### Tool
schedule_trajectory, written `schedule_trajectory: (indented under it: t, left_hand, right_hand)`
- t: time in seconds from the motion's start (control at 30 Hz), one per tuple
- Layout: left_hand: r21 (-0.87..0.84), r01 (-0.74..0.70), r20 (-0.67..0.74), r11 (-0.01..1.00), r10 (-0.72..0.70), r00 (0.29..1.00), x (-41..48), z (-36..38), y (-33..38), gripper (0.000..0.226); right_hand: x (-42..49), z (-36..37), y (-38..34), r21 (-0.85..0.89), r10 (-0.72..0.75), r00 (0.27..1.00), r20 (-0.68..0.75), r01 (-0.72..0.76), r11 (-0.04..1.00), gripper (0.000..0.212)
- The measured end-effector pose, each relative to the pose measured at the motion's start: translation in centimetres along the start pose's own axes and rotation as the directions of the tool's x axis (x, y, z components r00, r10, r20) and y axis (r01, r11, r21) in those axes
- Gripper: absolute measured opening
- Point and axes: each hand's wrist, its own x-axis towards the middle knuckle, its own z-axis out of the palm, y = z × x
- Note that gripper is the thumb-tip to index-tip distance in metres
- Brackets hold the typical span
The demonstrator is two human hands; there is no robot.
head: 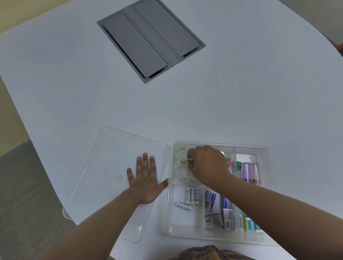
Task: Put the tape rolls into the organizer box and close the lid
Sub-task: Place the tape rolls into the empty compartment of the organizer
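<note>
A clear plastic organizer box (267,150) sits on the white table near me. Its clear lid (112,152) lies flat on the table to the left of it. Two clear tape rolls are in the box's far-left compartment: one at the back (181,154) and one in front of it (182,173). My right hand (208,163) is inside that compartment, fingertips curled against the back roll. My left hand (144,181) rests flat, fingers spread, on the lid's right part.
Other compartments hold white batteries (192,195), small boxes (212,209) and purple-capped items (246,171). A grey cable hatch (152,37) is set into the table farther away. The table edge curves on the left and right.
</note>
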Motion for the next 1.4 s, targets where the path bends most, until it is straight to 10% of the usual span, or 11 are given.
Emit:
schedule_trajectory:
  t: [1.4]
  left_hand:
    - [0.019, 0.003, -0.004, 1.000, -0.003, 1.000, -0.2, -0.1, 0.1, 0.092]
  right_hand:
    - [-1.1, 0.7, 0.0, -0.220, 0.040, 0.974, 0.221, 0.010, 0.975, 0.014]
